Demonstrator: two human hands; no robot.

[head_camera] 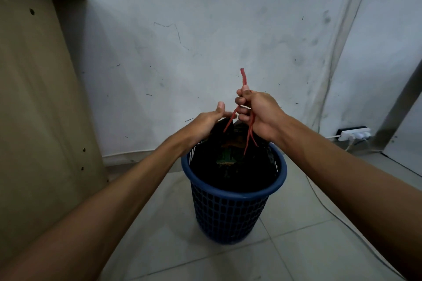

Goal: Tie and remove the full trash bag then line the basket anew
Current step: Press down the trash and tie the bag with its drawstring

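Observation:
A blue mesh basket (230, 212) stands on the tiled floor. Inside it sits a full black trash bag (233, 169) with its top gathered upward above the rim. Red drawstrings (243, 77) rise from the bag's mouth. My right hand (258, 114) grips the drawstrings in a fist above the bag, one end sticking up past the thumb and loops hanging below. To its left, my left hand (210, 121) holds the gathered neck of the bag, thumb raised.
A beige wooden board (38, 98) leans against the grey wall on the left. A white power strip (354, 134) lies on the floor at the right, with a cable (338, 217) running across the tiles. A door frame (402, 107) stands far right.

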